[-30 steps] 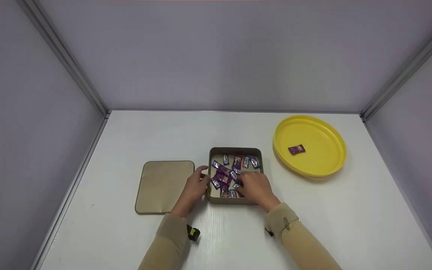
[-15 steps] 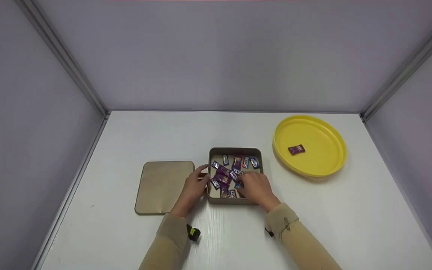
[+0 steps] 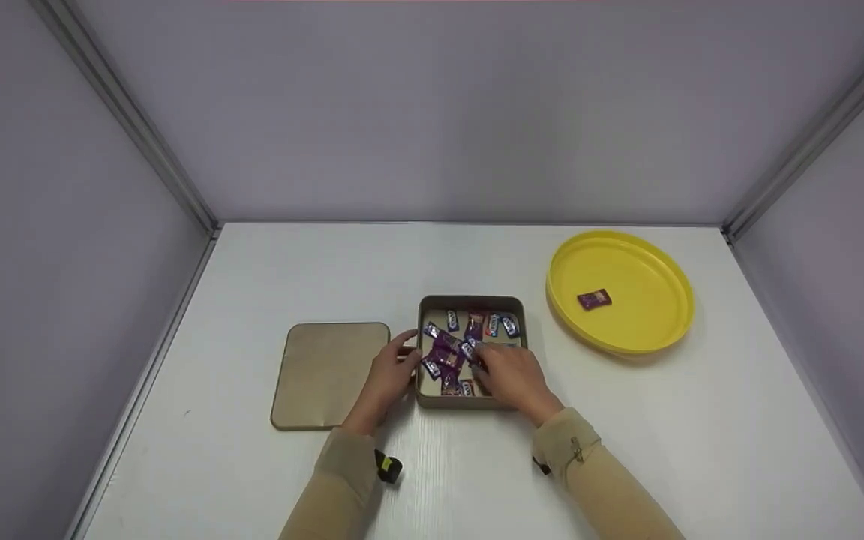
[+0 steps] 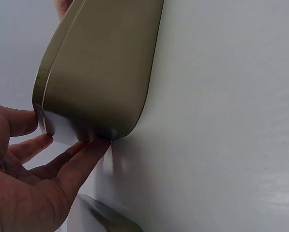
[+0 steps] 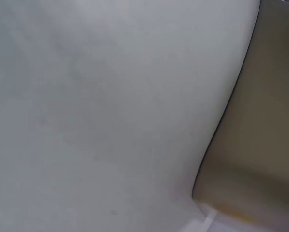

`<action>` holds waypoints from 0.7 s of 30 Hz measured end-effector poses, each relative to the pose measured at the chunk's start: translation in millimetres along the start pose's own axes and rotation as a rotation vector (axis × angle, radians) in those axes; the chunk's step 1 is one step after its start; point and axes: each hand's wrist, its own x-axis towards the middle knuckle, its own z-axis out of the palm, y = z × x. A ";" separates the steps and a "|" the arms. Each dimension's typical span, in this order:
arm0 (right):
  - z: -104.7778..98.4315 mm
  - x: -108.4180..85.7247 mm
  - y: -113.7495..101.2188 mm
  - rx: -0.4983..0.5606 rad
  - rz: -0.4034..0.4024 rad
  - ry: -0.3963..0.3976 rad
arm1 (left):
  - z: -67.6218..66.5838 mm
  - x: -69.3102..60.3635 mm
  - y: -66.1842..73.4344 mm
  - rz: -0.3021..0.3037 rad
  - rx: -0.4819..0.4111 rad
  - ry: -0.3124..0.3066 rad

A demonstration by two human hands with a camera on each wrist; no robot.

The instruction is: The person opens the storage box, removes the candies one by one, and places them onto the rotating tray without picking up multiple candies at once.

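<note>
A shallow square gold tin (image 3: pixel 469 402) stands at the middle of the table, holding several small wrapped candies (image 3: pixel 447 357) in purple and blue wrappers. My left hand (image 3: pixel 390 373) touches the tin's left side. In the left wrist view, the left hand's fingers (image 4: pixel 81 166) lie fairly straight, with their tips against the tin's outer wall (image 4: pixel 98 63). My right hand (image 3: pixel 512 377) reaches down into the right part of the tin among the candies. Its fingertips are mostly hidden by the hand, so whether they pinch a candy is unclear. The right wrist view shows only the tin's side (image 5: pixel 260 125) and tabletop.
Left of the tin lies a flat gold lid (image 3: pixel 323 375), partly beneath the left forearm. At the back right is a round yellow tray (image 3: pixel 638 262) with one purple candy (image 3: pixel 595 299) in it. Grey panels (image 3: pixel 477 112) wall in the white table (image 3: pixel 432 480).
The right hand's fingers have shifted slightly within the tin. A light-blue candy near its fingertips has gone out of sight. The left hand holds its place.
</note>
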 end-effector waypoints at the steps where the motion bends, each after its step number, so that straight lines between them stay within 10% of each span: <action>1: -0.1 -0.3 0.3 0.010 -0.001 0.001 | -0.1 -0.1 0.0 -0.002 0.000 0.000; 21: -4.2 -4.5 8.8 0.114 -0.090 0.091 | 0.3 -0.4 0.8 0.012 -0.005 -0.022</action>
